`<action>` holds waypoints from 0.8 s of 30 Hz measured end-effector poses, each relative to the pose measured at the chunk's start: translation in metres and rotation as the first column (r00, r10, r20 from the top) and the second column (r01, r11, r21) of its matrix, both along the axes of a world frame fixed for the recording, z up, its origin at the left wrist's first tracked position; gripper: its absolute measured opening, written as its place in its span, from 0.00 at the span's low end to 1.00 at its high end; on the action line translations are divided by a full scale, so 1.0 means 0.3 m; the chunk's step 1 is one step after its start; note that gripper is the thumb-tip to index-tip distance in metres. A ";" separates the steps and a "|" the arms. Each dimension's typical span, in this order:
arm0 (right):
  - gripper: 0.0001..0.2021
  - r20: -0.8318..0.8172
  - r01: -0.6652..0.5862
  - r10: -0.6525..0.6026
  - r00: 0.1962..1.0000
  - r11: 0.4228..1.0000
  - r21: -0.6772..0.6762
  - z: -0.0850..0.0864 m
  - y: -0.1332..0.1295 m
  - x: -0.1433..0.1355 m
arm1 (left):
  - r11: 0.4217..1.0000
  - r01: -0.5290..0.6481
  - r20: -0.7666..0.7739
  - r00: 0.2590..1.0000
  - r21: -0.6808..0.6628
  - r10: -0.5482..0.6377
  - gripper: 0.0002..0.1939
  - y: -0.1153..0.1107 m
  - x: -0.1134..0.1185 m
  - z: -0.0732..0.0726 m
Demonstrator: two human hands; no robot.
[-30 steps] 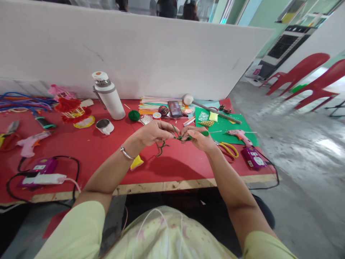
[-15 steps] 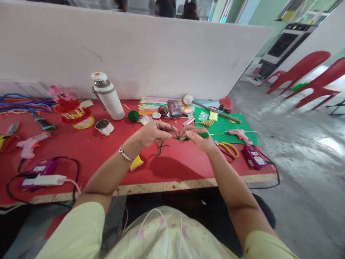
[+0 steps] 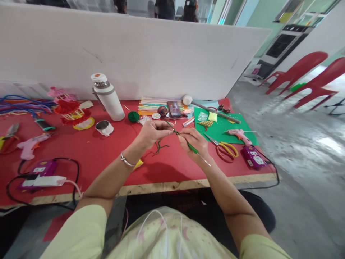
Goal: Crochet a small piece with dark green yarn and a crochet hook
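Observation:
Dark green yarn (image 3: 175,132) is pinched between my two hands above the red table. My left hand (image 3: 153,133) has its thumb and fingers closed on the yarn. The fingertips of my right hand (image 3: 192,141) are pressed together beside it. A green-handled tool (image 3: 192,148) with a thin metal shaft lies across the right hand, its shaft pointing back toward the wrist. Loose yarn ends (image 3: 159,146) hang below the left hand. Behind it sits a green yarn ball (image 3: 133,116).
Scissors (image 3: 225,151) and a pink glue gun (image 3: 238,134) lie to the right, near a purple socket block (image 3: 253,157). At the left stand a flask (image 3: 109,99), a cup (image 3: 104,127) and a red paper craft (image 3: 70,112). A white partition (image 3: 161,57) rises behind.
The green-handled tool has swung from pointing right to pointing down toward my right wrist. My right hand has turned with it, and both hands still meet at the yarn.

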State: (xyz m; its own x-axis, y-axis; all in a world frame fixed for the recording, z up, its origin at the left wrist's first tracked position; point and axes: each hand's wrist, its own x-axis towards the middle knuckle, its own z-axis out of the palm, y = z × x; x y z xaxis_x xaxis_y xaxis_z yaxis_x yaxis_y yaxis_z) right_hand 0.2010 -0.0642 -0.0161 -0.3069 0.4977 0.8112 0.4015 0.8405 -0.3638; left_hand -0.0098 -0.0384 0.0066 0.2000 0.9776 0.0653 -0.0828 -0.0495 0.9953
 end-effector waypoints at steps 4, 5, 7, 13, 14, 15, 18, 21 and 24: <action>0.07 -0.077 0.102 -0.102 0.992 0.995 -0.013 -0.055 -0.013 -0.029 | 0.996 -0.069 0.162 0.984 -0.056 0.077 0.17 -0.033 0.040 0.012; 0.07 -0.103 0.113 -0.115 0.988 0.993 -0.029 -0.070 -0.013 -0.036 | 0.994 -0.086 0.190 0.977 -0.072 0.098 0.18 -0.040 0.049 0.015; 0.07 -0.155 0.120 -0.128 0.980 0.991 -0.056 -0.094 -0.012 -0.051 | 0.990 -0.105 0.234 0.964 -0.091 0.124 0.18 -0.049 0.063 0.021; 0.09 -0.179 0.198 -0.184 0.967 0.978 0.066 -0.119 -0.019 -0.082 | 0.989 -0.111 0.299 0.945 -0.099 0.136 0.20 -0.063 0.071 0.028; 0.10 -0.175 0.201 -0.181 0.968 0.974 0.104 -0.122 -0.018 -0.081 | 0.990 -0.096 0.300 0.946 -0.102 0.123 0.20 -0.064 0.065 0.029; 0.11 -0.171 0.194 -0.170 0.971 0.971 0.136 -0.125 -0.014 -0.077 | 0.992 -0.067 0.303 0.948 -0.109 0.097 0.20 -0.064 0.056 0.031; 0.13 -0.120 0.114 -0.092 0.988 0.975 0.192 -0.131 0.012 -0.044 | 0.980 0.122 0.321 0.945 -0.159 -0.066 0.19 -0.055 0.017 0.033; 0.14 0.043 -0.045 0.038 0.998 0.983 0.175 -0.100 0.045 0.012 | 0.923 0.306 0.308 0.924 -0.233 -0.228 0.18 -0.034 -0.031 0.034; 0.13 0.268 -0.171 0.144 0.953 0.982 0.081 -0.029 0.063 0.064 | 0.914 0.319 0.199 0.941 -0.251 -0.274 0.18 -0.009 -0.063 0.031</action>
